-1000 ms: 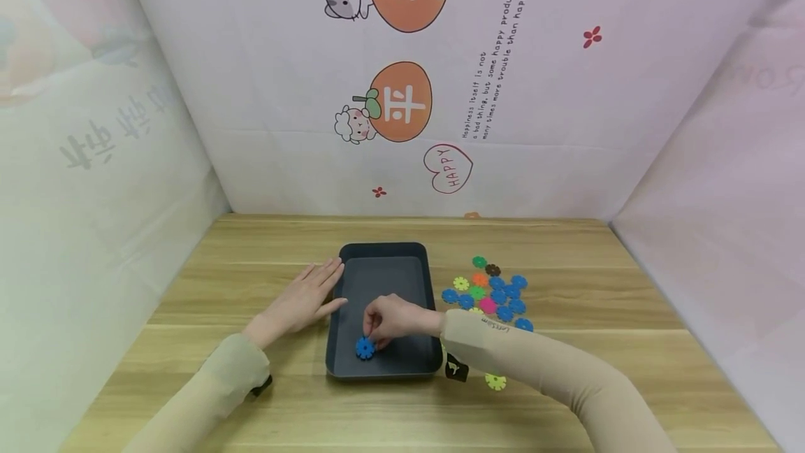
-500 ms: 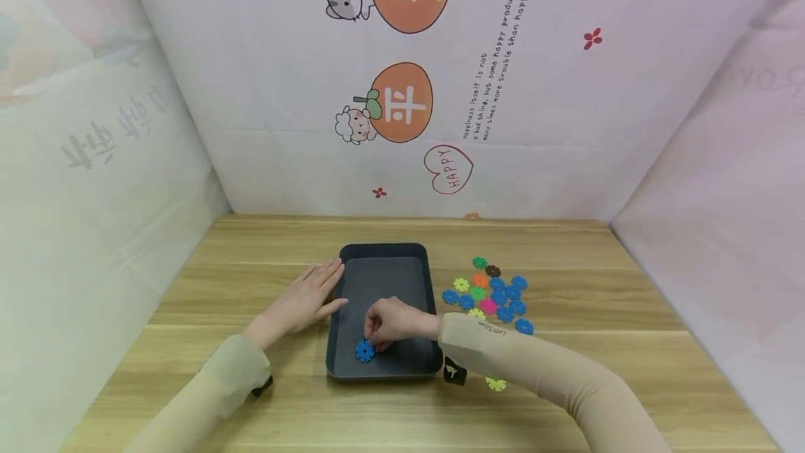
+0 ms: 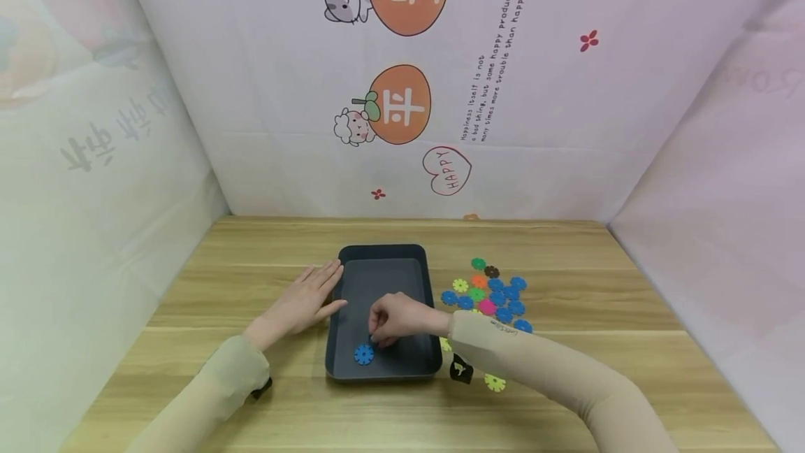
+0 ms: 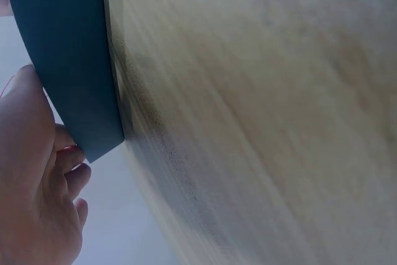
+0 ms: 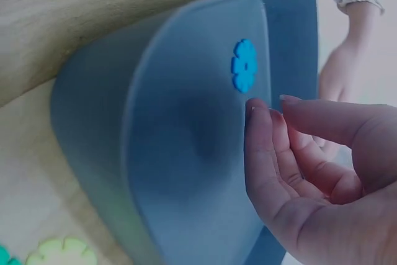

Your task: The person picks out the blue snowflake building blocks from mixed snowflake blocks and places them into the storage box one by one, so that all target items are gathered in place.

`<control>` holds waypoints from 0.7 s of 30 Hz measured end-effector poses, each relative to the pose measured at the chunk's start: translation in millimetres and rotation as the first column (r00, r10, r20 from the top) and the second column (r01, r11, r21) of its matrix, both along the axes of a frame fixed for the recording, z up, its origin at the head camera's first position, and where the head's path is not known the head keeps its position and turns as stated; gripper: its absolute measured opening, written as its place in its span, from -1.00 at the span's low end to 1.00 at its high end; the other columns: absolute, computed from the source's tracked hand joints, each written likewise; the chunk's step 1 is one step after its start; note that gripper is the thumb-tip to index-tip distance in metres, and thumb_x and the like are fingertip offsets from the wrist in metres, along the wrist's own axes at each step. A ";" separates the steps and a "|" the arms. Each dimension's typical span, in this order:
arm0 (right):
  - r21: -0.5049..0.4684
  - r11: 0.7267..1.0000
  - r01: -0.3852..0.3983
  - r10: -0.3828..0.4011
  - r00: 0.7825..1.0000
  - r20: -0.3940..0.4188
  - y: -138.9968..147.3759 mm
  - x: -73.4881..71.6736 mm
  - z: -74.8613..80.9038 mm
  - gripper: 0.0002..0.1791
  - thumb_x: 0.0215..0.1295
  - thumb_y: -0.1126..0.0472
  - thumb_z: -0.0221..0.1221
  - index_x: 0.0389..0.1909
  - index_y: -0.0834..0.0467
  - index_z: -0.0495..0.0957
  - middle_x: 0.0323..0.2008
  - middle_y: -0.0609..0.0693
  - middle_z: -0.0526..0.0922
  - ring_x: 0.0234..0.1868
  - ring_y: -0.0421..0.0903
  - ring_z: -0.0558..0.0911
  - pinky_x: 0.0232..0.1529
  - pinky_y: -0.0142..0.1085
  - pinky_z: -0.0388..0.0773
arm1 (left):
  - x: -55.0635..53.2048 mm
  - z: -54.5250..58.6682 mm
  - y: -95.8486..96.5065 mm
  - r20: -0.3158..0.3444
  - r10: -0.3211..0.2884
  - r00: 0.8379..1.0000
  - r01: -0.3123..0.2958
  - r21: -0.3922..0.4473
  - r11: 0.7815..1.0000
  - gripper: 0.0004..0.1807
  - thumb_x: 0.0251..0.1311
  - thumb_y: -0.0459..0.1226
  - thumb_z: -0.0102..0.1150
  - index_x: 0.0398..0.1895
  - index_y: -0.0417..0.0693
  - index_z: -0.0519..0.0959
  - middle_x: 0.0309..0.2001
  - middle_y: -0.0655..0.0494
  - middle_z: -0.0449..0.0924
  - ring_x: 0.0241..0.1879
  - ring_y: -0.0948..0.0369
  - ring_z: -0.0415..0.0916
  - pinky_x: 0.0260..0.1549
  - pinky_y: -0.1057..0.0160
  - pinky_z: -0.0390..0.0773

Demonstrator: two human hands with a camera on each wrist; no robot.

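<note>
A dark grey tray (image 3: 383,299) lies on the wooden table. On its floor, near the front left corner, a blue notched plastic disc (image 3: 363,354) lies flat. My right hand (image 3: 399,318) hovers over the tray just beside that disc. In the right wrist view, a gap shows between thumb and bent fingers (image 5: 260,122), and the blue disc (image 5: 244,65) is apart from them. My left hand (image 3: 305,299) rests on the tray's left rim with its fingers extended. The left wrist view shows its fingers (image 4: 68,159) against the tray's outer wall (image 4: 68,48).
Right of the tray, several notched discs (image 3: 497,284) in blue, green, yellow, orange, pink and brown are spread on the table (image 3: 277,243). A yellow disc (image 3: 495,382) lies nearer the front, by the right sleeve (image 3: 534,355). A printed white cloth (image 3: 283,89) stands behind.
The right hand's fingertips have let go of the blue disc and moved slightly up and right from it. The disc now lies flat on the tray. The left hand stays in place.
</note>
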State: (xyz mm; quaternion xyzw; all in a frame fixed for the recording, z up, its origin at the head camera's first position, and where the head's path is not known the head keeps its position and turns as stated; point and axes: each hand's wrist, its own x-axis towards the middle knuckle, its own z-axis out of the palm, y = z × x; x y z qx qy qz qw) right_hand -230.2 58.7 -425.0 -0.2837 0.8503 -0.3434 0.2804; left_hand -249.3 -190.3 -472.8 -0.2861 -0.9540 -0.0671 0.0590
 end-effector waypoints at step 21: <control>-0.100 0.974 0.202 -0.208 0.977 -0.055 107.7 -16.2 32.6 -0.89 0.35 0.28 0.22 -0.23 0.27 0.58 -0.26 0.15 0.67 -0.28 0.03 0.71 -0.20 -0.11 0.73 | 1.9 0.4 0.9 0.011 0.000 1.000 0.000 0.014 1.000 -0.19 0.43 0.12 -0.03 0.54 -0.21 0.12 0.55 -0.12 0.09 0.54 -0.06 0.11 0.50 -0.17 0.11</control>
